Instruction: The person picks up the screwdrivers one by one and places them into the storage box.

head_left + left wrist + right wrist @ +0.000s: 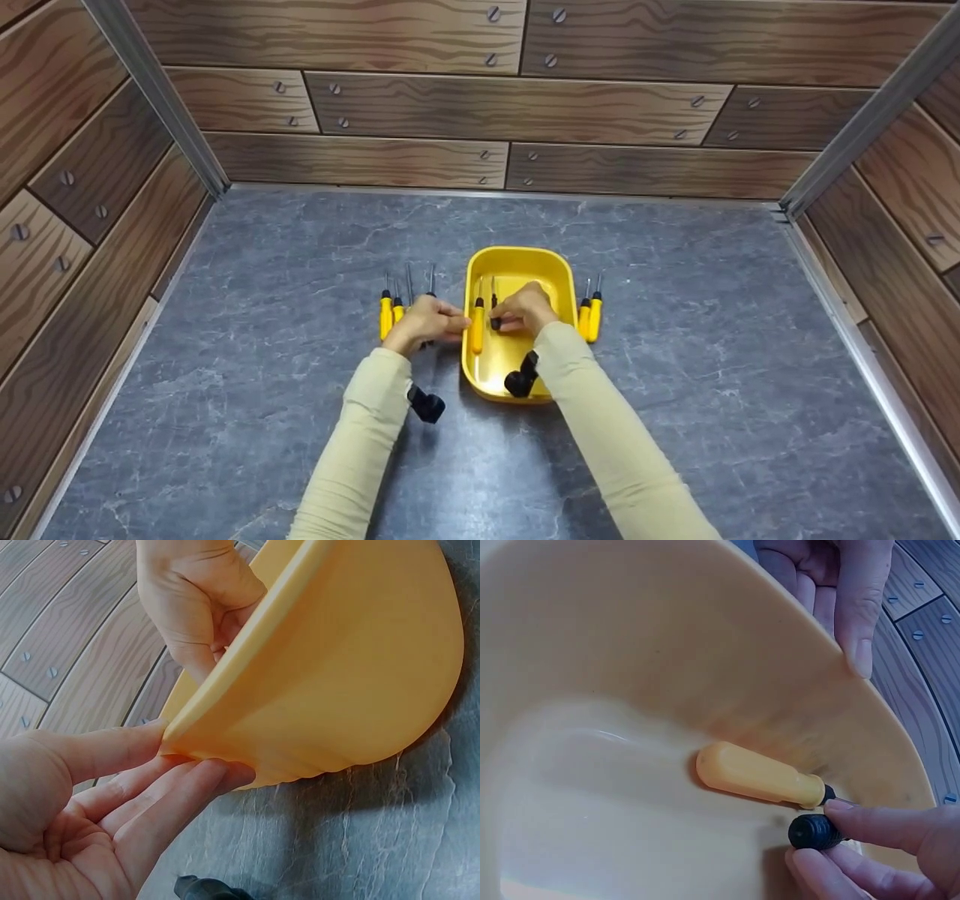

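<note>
wood-plank walls (420, 105) | metal corner posts (159, 90) | grey marbled surface (300, 225)

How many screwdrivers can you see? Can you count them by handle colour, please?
Yellow-handled screwdrivers: 5
Black-handled screwdriver: 1
Partly hidden screwdrivers by the left hand, handle colour unclear: 2
Total showing: 8

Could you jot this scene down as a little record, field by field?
Container: yellow bin on a gray marbled surface
Lying inside: one yellow-handled screwdriver
Right hand: pinches a black-handled tool inside the bin
Left hand: holds the bin's rim
Left of bin: two yellow screwdrivers, plus other tools partly hidden by the left hand
Right of bin: another two screwdrivers, yellow-handled
</note>
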A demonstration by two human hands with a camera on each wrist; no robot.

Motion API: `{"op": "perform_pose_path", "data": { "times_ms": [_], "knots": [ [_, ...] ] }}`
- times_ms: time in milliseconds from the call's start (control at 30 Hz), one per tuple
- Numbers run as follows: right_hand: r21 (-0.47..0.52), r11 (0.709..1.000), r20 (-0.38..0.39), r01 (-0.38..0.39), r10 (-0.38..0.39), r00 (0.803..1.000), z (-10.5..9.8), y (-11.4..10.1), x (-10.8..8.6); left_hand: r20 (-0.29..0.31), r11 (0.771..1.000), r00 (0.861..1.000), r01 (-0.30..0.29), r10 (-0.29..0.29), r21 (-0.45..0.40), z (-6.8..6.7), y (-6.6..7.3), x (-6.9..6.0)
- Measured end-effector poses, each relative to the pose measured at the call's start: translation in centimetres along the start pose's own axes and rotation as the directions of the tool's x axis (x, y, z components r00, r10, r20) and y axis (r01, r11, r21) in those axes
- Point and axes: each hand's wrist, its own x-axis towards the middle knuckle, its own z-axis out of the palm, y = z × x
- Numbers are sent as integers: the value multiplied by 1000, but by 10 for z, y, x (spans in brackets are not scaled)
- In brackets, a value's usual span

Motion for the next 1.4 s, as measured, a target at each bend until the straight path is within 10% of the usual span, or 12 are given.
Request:
{"op": "perform_pose_path", "data": {
  "times_ms": [1400],
  "knots": [
    [4,1000,-31,-11,11,999,6,2,-2,6,1000,1000,-3,3,0,0,1,-1]
  ]
}}
